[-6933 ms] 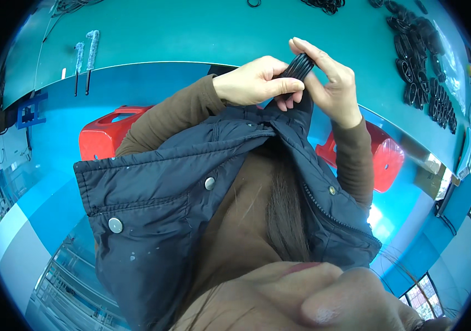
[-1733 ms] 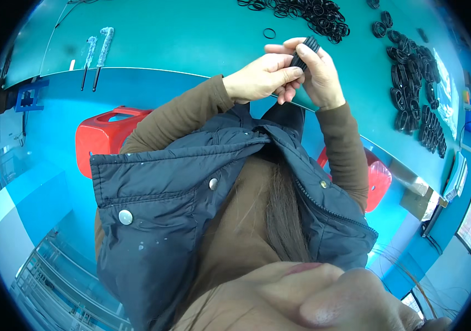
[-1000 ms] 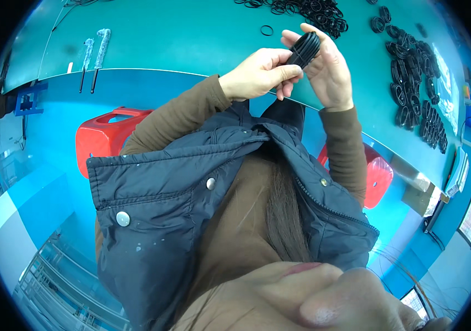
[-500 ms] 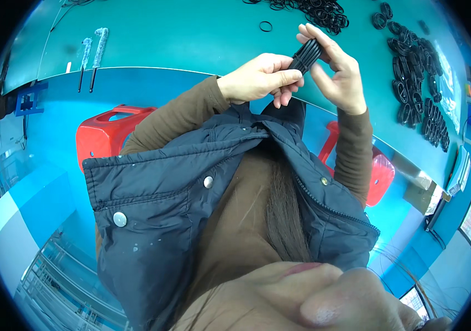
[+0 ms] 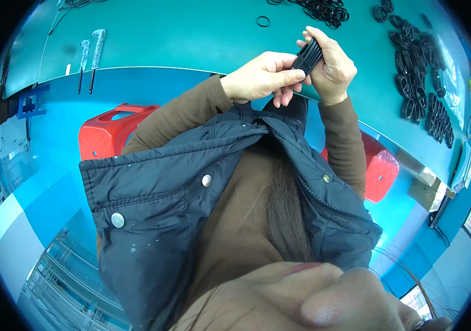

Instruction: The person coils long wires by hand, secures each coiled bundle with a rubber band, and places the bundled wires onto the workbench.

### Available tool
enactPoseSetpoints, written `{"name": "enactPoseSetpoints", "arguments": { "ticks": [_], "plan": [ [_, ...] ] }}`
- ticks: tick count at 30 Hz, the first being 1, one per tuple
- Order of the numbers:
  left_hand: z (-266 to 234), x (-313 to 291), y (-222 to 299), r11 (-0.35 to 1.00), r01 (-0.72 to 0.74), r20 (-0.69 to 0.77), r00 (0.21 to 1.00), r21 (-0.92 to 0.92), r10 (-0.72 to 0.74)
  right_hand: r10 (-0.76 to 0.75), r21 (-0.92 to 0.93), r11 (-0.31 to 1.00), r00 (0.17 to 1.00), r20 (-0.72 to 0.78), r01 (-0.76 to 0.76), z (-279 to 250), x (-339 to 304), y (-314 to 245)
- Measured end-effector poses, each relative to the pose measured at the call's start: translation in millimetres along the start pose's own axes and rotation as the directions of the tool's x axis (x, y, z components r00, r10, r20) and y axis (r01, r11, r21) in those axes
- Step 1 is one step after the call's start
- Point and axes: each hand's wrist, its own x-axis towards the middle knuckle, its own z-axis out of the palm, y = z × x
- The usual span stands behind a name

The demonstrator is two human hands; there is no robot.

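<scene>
Both hands (image 5: pixel 302 69) lifted slightly — grip unchanged on black rings (image 5: pixel 307 55).

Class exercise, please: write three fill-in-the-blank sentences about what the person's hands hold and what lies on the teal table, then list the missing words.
1. Both hands grip a bundle of black rubber rings above the ____ table.
2. The left hand pinches the bundle from the ____ side.
3. The stools beneath the table are ____.

Missing words: teal; left; red
</scene>
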Motion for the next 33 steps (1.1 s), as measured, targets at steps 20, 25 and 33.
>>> {"name": "enactPoseSetpoints", "arguments": {
  "ticks": [20, 25, 33],
  "plan": [
    [-10.0, 8.6, 3.4, 0.947, 0.263, 0.252, 0.919, 0.187, -0.304, 0.017, -0.153, 0.988, 0.997, 0.077, -0.005, -14.8, -13.5, -2.6],
    [4.0, 12.0, -12.0, 0.978, 0.070, -0.012, 0.998, 0.198, -0.069, 0.037, -0.288, 0.957, 0.999, 0.040, -0.024, -24.4, -15.1, 0.8],
    [18.8, 19.2, -12.4, 0.964, 0.157, -0.152, 0.980, 0.214, -0.126, -0.002, -0.305, 0.952, 1.000, 0.004, 0.003, -31.7, -21.0, 3.8]
  ]
}}
